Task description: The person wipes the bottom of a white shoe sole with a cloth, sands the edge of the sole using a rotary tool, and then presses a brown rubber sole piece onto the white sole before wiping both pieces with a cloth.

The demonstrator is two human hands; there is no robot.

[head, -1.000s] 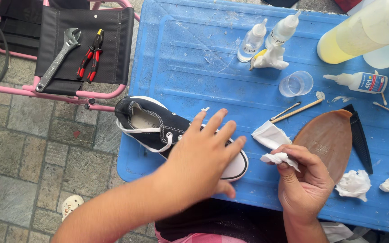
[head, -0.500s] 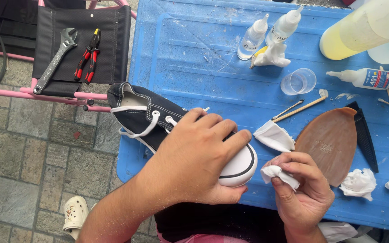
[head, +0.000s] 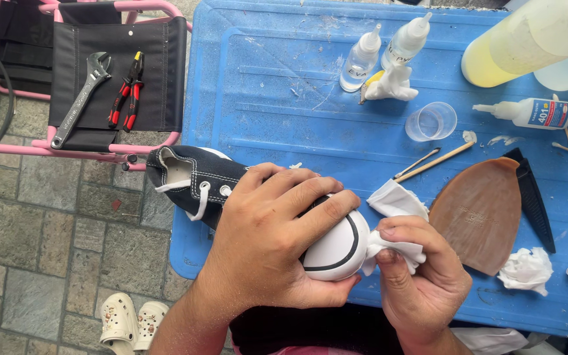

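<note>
2 hands on 1 black canvas sneaker (head: pixel 195 181), which sits at the near-left edge of the blue plastic table (head: pixel 284 118), heel hanging off toward the pink folding chair (head: pixel 119 79). Left hand (head: pixel 267 243) wrapped over the front of the shoe, fingers curled and pressed down on it. Right hand (head: pixel 422 276) pinching a white cloth (head: pixel 396 227), thumb and fingers closed on it, cloth touching the white rubber toe cap (head: pixel 340 246). Just right of the cloth: brown sole piece (head: pixel 481 210) lying flat. Farther back: 2 small squeeze bottles (head: pixel 382 52), clear plastic cup (head: pixel 432 121). On the chair seat: adjustable wrench (head: pixel 80 98) beside red-handled pliers (head: pixel 126 89).
</note>
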